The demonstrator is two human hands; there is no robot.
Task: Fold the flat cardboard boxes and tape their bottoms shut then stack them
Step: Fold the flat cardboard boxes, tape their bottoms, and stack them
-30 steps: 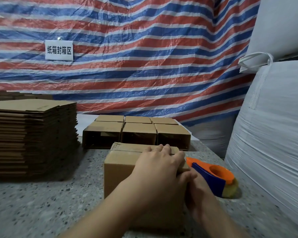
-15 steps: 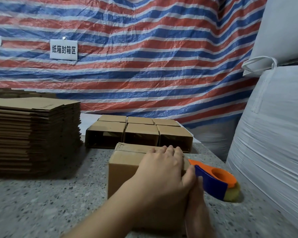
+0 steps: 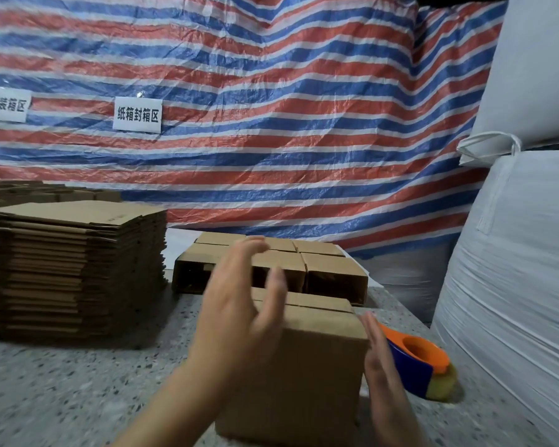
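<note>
Striped tarp [image 3: 271, 124] hangs behind a speckled table [image 3: 62, 382], with two white signs [image 3: 137, 115] pinned to it; the left one is cut off by the frame edge. White sacks [image 3: 513, 269] fill the right side. A folded box [image 3: 304, 366] stands near the table's front edge, its bottom out of sight. The left hand [image 3: 239, 311] is blurred, raised in front of the box with fingers spread and holding nothing. The right hand [image 3: 381, 366] lies flat and straight-fingered against the box's right side, partly hiding the tape dispenser [image 3: 423, 362] just beside it. Finished boxes [image 3: 333, 272] sit behind, partly hidden by the left hand; a flat stack [image 3: 71, 269] is cut off at left. Half a second ago the left hand pressed flat on the box top; it has since lifted off.
</note>
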